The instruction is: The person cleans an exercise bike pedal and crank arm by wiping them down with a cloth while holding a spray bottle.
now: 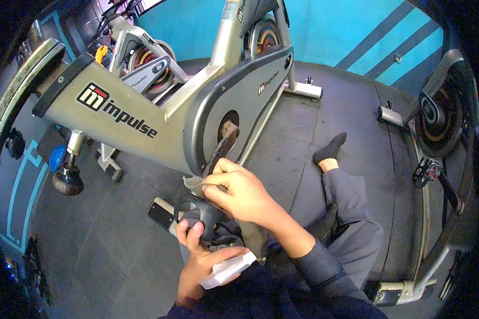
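A grey exercise bike stands before me, its crank arm (222, 151) angled down to a black pedal (201, 215) with a toe cage. My left hand (199, 260) grips this pedal from below, two fingertips showing on its side. A white, flat-sided block (229, 270) rests against the same hand by the thumb; its kind I cannot make out. Above the pedal, my right hand (242, 194) is closed in a pinch on a grey cloth (193, 184), which sits against the lower end of the crank. Part of the pedal is hidden by my hands.
The bike's frame (122, 114) and chain cover (250, 90) fill the upper middle. A second bike (149, 64) stands behind on the left, another (436, 117) on the right. My leg (346, 196) lies on the dark mat floor (287, 165). A blue wall (330, 32) is at the back.
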A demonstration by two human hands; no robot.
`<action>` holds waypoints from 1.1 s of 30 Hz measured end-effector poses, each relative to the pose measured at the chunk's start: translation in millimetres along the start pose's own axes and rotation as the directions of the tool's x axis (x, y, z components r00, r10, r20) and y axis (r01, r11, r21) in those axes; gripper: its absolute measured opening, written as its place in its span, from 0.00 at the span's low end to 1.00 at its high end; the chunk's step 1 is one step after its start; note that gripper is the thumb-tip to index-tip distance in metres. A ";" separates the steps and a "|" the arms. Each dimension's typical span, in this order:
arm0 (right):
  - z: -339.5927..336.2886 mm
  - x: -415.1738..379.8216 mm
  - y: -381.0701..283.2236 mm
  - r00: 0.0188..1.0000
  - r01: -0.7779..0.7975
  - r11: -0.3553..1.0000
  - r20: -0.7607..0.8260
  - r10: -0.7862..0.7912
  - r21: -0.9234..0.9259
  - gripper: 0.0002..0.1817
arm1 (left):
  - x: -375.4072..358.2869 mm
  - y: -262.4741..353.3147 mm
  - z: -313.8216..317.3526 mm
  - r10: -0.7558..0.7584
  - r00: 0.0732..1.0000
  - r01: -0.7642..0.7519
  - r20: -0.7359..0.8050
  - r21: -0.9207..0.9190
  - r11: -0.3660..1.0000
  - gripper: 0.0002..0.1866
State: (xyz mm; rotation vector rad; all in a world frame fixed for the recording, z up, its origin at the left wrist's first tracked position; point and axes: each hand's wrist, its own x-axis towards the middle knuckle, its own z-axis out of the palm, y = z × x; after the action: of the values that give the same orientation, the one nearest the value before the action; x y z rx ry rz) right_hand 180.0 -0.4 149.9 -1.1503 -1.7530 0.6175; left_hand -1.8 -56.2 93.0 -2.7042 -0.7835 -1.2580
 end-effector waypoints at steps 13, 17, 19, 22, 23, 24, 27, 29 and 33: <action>0.7 -1.6 -2.0 1.000 0.002 1.000 -0.006 -0.002 -0.012 0.15 | -3.8 1.5 5.2 0.098 0.991 -0.085 -0.093 0.138 0.987 0.14; 1.9 0.4 -5.8 0.999 -0.048 0.996 0.017 0.050 -0.070 0.16 | 0.7 0.2 7.3 0.093 0.988 -0.074 -0.119 0.160 0.984 0.15; 0.5 6.0 -5.3 0.998 -0.040 0.991 0.035 0.044 -0.128 0.16 | 2.1 -1.2 7.3 0.123 0.983 -0.101 -0.134 0.158 0.982 0.15; 0.3 8.8 -1.1 0.996 -0.011 0.982 0.088 0.028 -0.187 0.16 | -0.2 1.7 6.5 0.081 0.992 -0.067 -0.100 0.136 0.988 0.15; 1.7 6.8 1.2 0.997 -0.002 0.991 0.076 0.012 -0.133 0.16 | -2.0 2.9 6.4 0.061 0.995 -0.051 -0.084 0.124 0.991 0.16; 1.9 5.9 2.3 0.998 0.011 0.997 0.063 -0.006 -0.080 0.16 | -2.3 3.0 6.6 0.043 0.997 -0.035 -0.070 0.114 0.993 0.16; -1.4 2.2 1.1 0.997 0.038 0.995 0.069 -0.032 -0.089 0.15 | -0.9 -6.0 6.7 0.157 0.983 -0.133 -0.100 0.207 0.969 0.19; 0.4 1.5 -0.6 0.997 0.041 0.994 0.064 -0.035 -0.104 0.15 | -1.6 -7.9 3.0 0.166 0.983 -0.146 -0.079 0.215 0.966 0.19; 0.9 6.1 -4.3 0.996 0.020 0.983 0.091 -0.004 -0.180 0.16 | 3.3 0.7 0.4 0.097 0.992 -0.092 -0.082 0.068 0.993 0.18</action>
State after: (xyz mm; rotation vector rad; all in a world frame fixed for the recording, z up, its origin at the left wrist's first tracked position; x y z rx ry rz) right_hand 176.4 3.3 155.5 -1.2512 -1.9241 0.5178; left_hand 0.6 -55.4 95.3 -2.5856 -0.6658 -1.2941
